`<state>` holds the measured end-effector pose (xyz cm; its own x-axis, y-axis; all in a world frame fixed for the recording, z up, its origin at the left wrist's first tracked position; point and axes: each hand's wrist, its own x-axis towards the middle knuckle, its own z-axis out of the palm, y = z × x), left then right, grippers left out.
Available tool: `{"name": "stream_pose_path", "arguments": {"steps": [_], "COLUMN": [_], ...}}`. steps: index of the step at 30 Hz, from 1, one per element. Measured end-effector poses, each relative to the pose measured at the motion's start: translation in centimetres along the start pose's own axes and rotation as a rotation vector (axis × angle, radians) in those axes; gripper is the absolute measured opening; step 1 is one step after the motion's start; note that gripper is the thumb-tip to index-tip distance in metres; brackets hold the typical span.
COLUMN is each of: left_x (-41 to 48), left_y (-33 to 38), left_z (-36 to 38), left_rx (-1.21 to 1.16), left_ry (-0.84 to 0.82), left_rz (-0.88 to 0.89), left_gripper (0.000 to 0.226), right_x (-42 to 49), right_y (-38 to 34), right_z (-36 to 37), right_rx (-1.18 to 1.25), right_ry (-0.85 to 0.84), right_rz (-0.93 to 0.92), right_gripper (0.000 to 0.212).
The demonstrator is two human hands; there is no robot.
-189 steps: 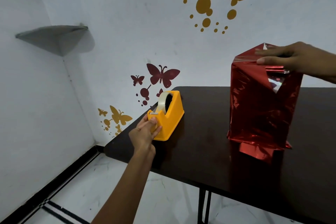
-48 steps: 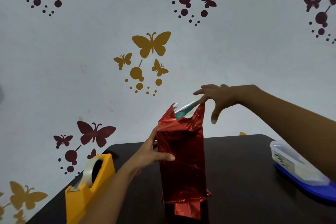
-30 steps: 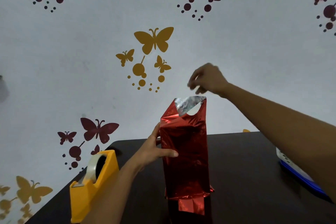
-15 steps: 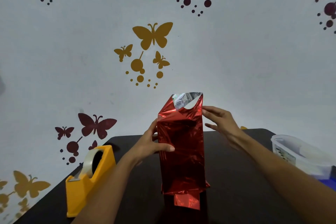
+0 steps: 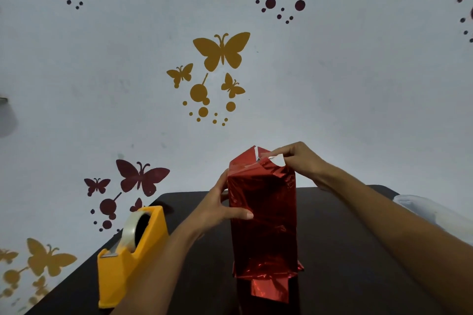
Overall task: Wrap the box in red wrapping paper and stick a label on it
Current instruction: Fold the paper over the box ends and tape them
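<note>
Hidden: the box [image 5: 263, 225] is covered all over by red wrapping paper [image 5: 262, 169]; only silver lining shows at the top edge.
Box place: upright at the middle of the dark table [image 5: 345, 250], with a paper flap sticking out at its near base.
Left hand [image 5: 217, 210]: grips the box's left side, thumb across the near face, fingers out of sight behind.
Right hand [image 5: 299, 161]: pinches the paper's top right corner.
Cut off: the clear tub [image 5: 430, 212], far right, runs out of view.
Counts: one box, one yellow tape dispenser [image 5: 133, 258] at near left with one roll, one tub, two hands.
</note>
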<state>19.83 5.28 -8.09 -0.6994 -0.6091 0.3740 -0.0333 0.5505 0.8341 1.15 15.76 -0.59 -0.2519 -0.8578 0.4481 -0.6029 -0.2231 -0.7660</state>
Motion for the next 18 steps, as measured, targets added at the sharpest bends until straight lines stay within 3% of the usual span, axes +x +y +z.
{"name": "stream_pose_path", "arguments": {"steps": [4,6,8,9,12,14,18], "left_x": [0.0,0.0,0.1,0.1,0.2,0.2,0.1], "left_y": [-0.3,-0.4,-0.4,-0.4,-0.3,-0.3,-0.2], "left_z": [-0.1,-0.2,-0.2,-0.2,-0.2,-0.2,-0.1], "left_rx": [-0.017,-0.027,-0.031,-0.034,-0.029,-0.032,-0.042], "left_ry": [-0.001,-0.002,-0.003,-0.003,-0.001,-0.004,-0.005], "left_rz": [0.01,0.013,0.016,0.019,0.022,0.019,0.02], "left_gripper": [0.095,0.099,0.098,0.096,0.093,0.095,0.094], "right_x": [-0.6,-0.8,-1.3,-1.5,-2.0,-1.9,-1.8], "right_y": [-2.0,-3.0,-3.9,-4.1,-3.9,-3.2,-3.0], "right_z": [0.2,-1.2,-3.3,-4.2,-5.9,-6.1,-5.2], "right_rx": [0.099,0.17,0.077,-0.042,-0.608,-0.952,-0.968], "right_ry": [0.013,0.022,-0.064,-0.129,-0.273,-0.243,-0.044], "right_rz": [-0.108,-0.204,-0.317,-0.35,-0.345,-0.443,-0.768], "right_gripper": [0.023,0.032,0.033,0.036,0.084,0.093,0.031]}}
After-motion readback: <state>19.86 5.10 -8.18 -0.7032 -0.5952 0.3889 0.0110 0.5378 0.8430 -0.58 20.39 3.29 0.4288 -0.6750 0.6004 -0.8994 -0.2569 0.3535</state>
